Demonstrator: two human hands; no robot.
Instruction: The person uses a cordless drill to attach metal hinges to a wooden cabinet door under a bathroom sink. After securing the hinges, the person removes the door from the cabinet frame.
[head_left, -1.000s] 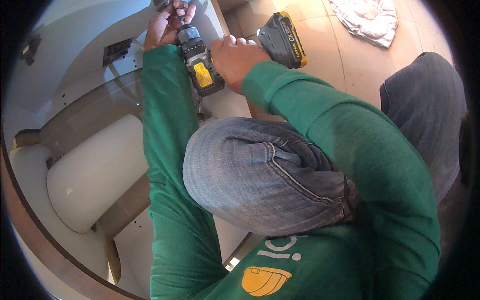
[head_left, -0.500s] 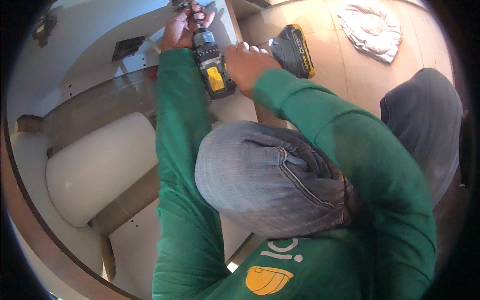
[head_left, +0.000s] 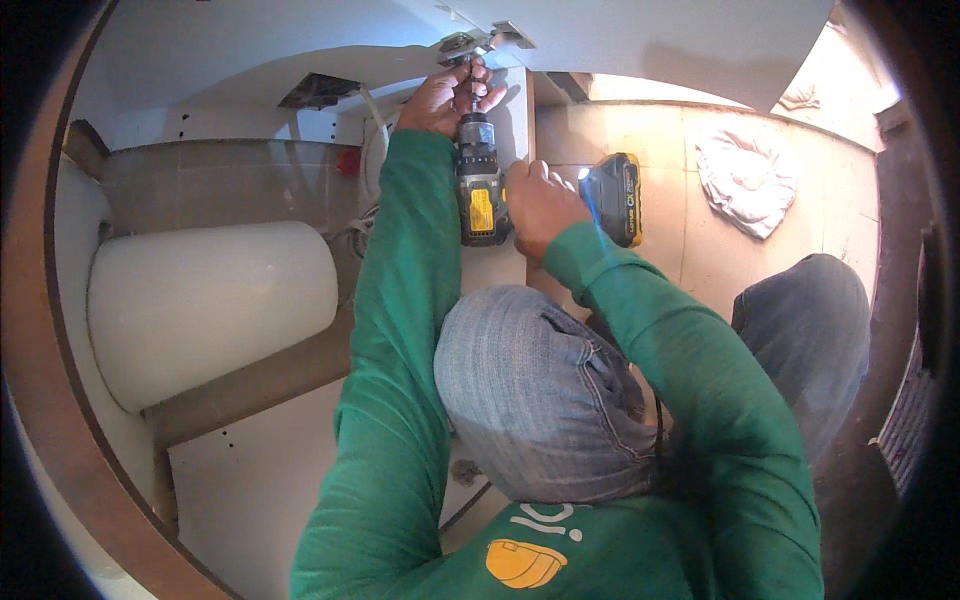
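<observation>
A black and yellow cordless drill (head_left: 481,195) points away from me, its bit (head_left: 475,100) reaching a metal hinge (head_left: 465,47) at the white panel. My right hand (head_left: 545,208) is closed round the drill's handle, with the battery pack (head_left: 620,200) sticking out to the right. Beside the bit and just under the hinge, my left hand (head_left: 445,100) has its fingers curled in. Whatever small piece those fingertips pinch is too small to make out. A second metal hinge part (head_left: 512,35) sits on the panel just right of the first.
On the left lies a white cylinder (head_left: 215,305) inside the cabinet, behind a curved brown edge (head_left: 50,330). A dark fitting (head_left: 318,91) sits on the white panel (head_left: 640,40). To the right, a crumpled white cloth (head_left: 745,178) rests on the tiled floor (head_left: 655,130). My bent knee (head_left: 530,390) is close below the drill.
The view has shifted, so hands and drill appear lower and farther right, and more of the white panel and hinge shows. Both hands keep their places at the drill and bit.
</observation>
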